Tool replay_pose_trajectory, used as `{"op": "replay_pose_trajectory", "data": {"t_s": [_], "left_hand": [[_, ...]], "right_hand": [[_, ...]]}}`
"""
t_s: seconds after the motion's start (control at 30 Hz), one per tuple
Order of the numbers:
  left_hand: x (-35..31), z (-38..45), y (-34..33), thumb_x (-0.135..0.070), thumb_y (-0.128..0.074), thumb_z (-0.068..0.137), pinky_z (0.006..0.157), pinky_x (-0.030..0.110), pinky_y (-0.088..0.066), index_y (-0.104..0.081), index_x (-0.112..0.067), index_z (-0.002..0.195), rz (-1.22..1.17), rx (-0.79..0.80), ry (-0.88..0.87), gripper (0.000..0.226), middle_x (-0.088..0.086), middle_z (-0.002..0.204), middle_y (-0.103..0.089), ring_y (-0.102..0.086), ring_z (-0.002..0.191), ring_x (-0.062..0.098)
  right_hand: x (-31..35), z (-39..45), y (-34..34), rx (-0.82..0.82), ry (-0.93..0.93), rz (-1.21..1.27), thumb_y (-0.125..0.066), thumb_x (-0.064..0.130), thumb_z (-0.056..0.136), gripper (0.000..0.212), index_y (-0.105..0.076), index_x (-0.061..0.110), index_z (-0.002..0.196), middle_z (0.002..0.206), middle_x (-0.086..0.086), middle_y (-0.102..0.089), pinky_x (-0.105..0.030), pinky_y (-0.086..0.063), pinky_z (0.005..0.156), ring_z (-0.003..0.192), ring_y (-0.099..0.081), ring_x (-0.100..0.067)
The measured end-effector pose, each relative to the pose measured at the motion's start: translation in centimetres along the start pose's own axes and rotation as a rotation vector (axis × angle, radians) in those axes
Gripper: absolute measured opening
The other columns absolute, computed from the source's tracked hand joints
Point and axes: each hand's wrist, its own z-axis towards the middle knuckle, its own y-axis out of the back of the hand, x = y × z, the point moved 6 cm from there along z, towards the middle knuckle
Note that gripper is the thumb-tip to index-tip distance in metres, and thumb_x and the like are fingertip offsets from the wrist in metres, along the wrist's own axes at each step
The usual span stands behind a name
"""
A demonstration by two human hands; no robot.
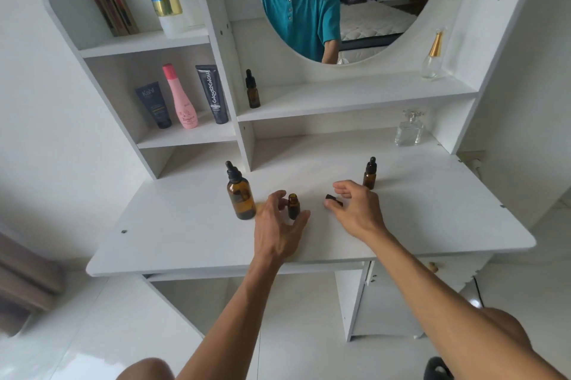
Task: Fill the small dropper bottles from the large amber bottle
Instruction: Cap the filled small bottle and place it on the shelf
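Note:
The large amber bottle (241, 198) stands capped with its black dropper on the white desk (185, 225). Just right of it stands a small amber bottle (293, 206) with no cap. My left hand (278, 228) is spread around this bottle, fingers on its left and thumb on its right, with small gaps to the glass. My right hand (355, 209) hovers low over the desk and pinches a black dropper cap (333, 201) between thumb and fingertips. A second small bottle (370, 174), capped, stands behind my right hand. A third capped one (253, 90) is on the shelf under the mirror.
Two clear perfume bottles (409, 130) (432, 55) stand at the back right. Tubes and a pink bottle (182, 98) fill the left shelf, with books and a can above. A round mirror (324, 2) hangs behind the desk. The desk's front edge is near my forearms.

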Motion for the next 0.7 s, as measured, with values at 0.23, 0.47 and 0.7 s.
{"op": "replay_pose_trajectory", "data": {"t_s": [0.23,0.47,0.7], "left_hand": [[0.1,0.2,-0.3,-0.043,-0.074,0.084,0.076,0.028,-0.045,-0.061,-0.026,0.116,0.082,-0.038,-0.034,0.039,-0.011,0.099,-0.068,-0.061,0.097,0.016],[0.0,0.2,-0.1,-0.04,-0.071,0.088,0.074,0.028,-0.042,-0.063,-0.026,0.117,0.111,-0.056,-0.037,0.034,-0.008,0.101,-0.068,-0.058,0.098,0.017],[0.3,0.3,-0.1,-0.041,-0.072,0.086,0.074,0.031,-0.047,-0.066,-0.023,0.114,0.093,-0.031,-0.008,0.034,0.003,0.105,-0.068,-0.061,0.093,0.023]], "right_hand": [[0.0,-0.4,-0.5,-0.033,0.066,-0.05,-0.082,0.021,0.078,0.036,-0.071,0.014,0.111,0.108,-0.005,-0.074,-0.031,-0.055,0.088,0.099,-0.07,-0.018],[0.3,-0.2,-0.3,-0.031,0.042,0.014,-0.079,0.016,0.081,0.022,-0.073,0.014,0.101,0.098,-0.002,-0.074,-0.02,-0.051,0.081,0.091,-0.068,-0.012],[4.7,0.2,1.3,-0.012,0.139,0.18,-0.077,0.011,0.082,0.014,-0.071,0.016,0.094,0.085,0.011,-0.07,-0.008,-0.049,0.073,0.08,-0.066,-0.007]]}}
